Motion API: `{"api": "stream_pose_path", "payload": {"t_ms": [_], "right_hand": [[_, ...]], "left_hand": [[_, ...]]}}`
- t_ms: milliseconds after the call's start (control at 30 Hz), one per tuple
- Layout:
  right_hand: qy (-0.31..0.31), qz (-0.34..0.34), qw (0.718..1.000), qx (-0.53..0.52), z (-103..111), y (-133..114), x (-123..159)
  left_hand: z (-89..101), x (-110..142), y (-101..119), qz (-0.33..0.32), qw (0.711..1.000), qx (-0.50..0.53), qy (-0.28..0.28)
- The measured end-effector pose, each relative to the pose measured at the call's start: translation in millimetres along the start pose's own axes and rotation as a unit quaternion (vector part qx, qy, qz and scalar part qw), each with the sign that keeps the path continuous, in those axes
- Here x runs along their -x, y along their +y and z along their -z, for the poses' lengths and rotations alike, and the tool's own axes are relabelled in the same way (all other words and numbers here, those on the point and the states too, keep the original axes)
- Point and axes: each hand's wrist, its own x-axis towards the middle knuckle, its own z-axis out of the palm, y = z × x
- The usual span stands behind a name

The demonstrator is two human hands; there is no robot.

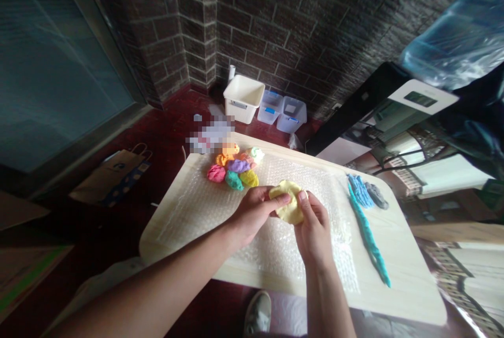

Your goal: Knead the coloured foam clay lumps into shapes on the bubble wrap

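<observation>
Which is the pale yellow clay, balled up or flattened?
Flattened: the pale yellow clay forms a roughly round disc held between the left hand and right hand.

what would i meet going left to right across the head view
Paper bag → pink clump → left hand → pale yellow disc → right hand → long turquoise roll.

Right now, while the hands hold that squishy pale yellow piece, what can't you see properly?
- Back of the pale yellow piece: head view, it faces away.
- Some fingertips of the left hand and right hand: head view, hidden behind that piece.
- Rest of the right forearm: head view, cut off by the bottom edge.
- Pixelated patch: head view, blurred into blocks.
- Mark on the paper bag: head view, too small.
</observation>
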Motion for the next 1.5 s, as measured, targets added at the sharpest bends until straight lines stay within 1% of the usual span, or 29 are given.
{"api": "stream_pose_path", "payload": {"t_ms": [67, 133, 200, 267, 300, 367, 433, 467, 533, 633, 733, 800, 833, 900, 967, 1000, 1033, 1100, 1167, 1200, 1267, 1333, 1367, 1433, 1467, 1500], "right_hand": [[0.012, -0.003, 1.000, -0.003, -1, 2, -1], [0.046, 0.013, 0.999, 0.004, 0, 3, -2], [0.102, 0.065, 0.992, 0.044, 3, 2, -3], [0.136, 0.145, 0.971, 0.136, 6, 0, -3], [0.135, 0.184, 0.954, 0.195, 8, -2, -2], [0.096, 0.240, 0.914, 0.314, 8, -6, 0], [0.055, 0.273, 0.874, 0.398, 7, -9, 3], [0.043, 0.286, 0.859, 0.422, 5, -10, 4], [0.031, 0.304, 0.840, 0.448, 3, -11, 5], [0.024, 0.305, 0.833, 0.461, 2, -10, 5], [0.022, 0.293, 0.840, 0.456, 4, -9, 4], [0.021, 0.273, 0.854, 0.442, 7, -6, 3], [0.020, 0.256, 0.869, 0.424, 8, -4, 2], [0.021, 0.207, 0.915, 0.347, 12, 1, 0], [0.023, 0.140, 0.964, 0.225, 14, 6, -3], [0.024, 0.109, 0.981, 0.157, 15, 8, -4], [0.020, 0.082, 0.992, 0.090, 15, 9, -6], [0.001, 0.041, 0.999, -0.028, 14, 10, -7], [-0.020, 0.020, 0.994, -0.105, 11, 8, -8], [-0.027, 0.015, 0.992, -0.121, 9, 7, -7], [-0.032, 0.012, 0.992, -0.120, 5, 6, -6], [-0.029, 0.007, 0.993, -0.112, 2, 6, -6], [-0.026, 0.002, 0.993, -0.112, 2, 7, -6], [-0.020, -0.011, 0.993, -0.116, 2, 8, -6], [-0.018, -0.018, 0.993, -0.116, 3, 9, -6], [-0.016, -0.023, 0.993, -0.113, 3, 9, -7]], "left_hand": [[0.0, -1, -2, 0.000, 1.000, 0.006, 0.010], [-0.6, -2, -2, -0.005, 0.999, 0.024, 0.030], [-1.3, -3, -1, -0.018, 0.997, 0.044, 0.053], [-1.8, -3, 0, -0.036, 0.995, 0.045, 0.079], [-2.1, -3, 1, -0.041, 0.994, 0.040, 0.092], [-2.8, -2, 3, -0.046, 0.992, 0.030, 0.110], [-3.6, -1, 4, -0.049, 0.993, 0.016, 0.110], [-3.8, 0, 5, -0.052, 0.993, 0.005, 0.106], [-3.9, 1, 5, -0.062, 0.993, -0.026, 0.095], [-3.4, 2, 5, -0.083, 0.990, -0.077, 0.087], [-2.9, 3, 7, -0.103, 0.985, -0.113, 0.075], [-2.4, 5, 9, -0.117, 0.982, -0.138, 0.058], [-1.9, 6, 10, -0.125, 0.979, -0.154, 0.052], [-0.7, 9, 10, -0.142, 0.970, -0.194, 0.045], [0.5, 12, 10, -0.157, 0.959, -0.232, 0.042], [0.9, 13, 10, -0.168, 0.952, -0.252, 0.040], [1.2, 13, 9, -0.186, 0.943, -0.274, 0.039], [1.3, 13, 7, -0.245, 0.911, -0.330, 0.038], [1.2, 12, 5, -0.305, 0.872, -0.381, 0.042], [1.1, 11, 5, -0.323, 0.857, -0.399, 0.043], [1.2, 9, 4, -0.336, 0.845, -0.413, 0.055], [2.0, 7, 2, -0.323, 0.851, -0.404, 0.093], [2.8, 5, 1, -0.305, 0.862, -0.387, 0.117], [5.0, 1, -3, -0.243, 0.904, -0.320, 0.150], [6.2, -1, -5, -0.204, 0.928, -0.275, 0.147], [7.5, -3, -8, -0.167, 0.949, -0.232, 0.130]]}}
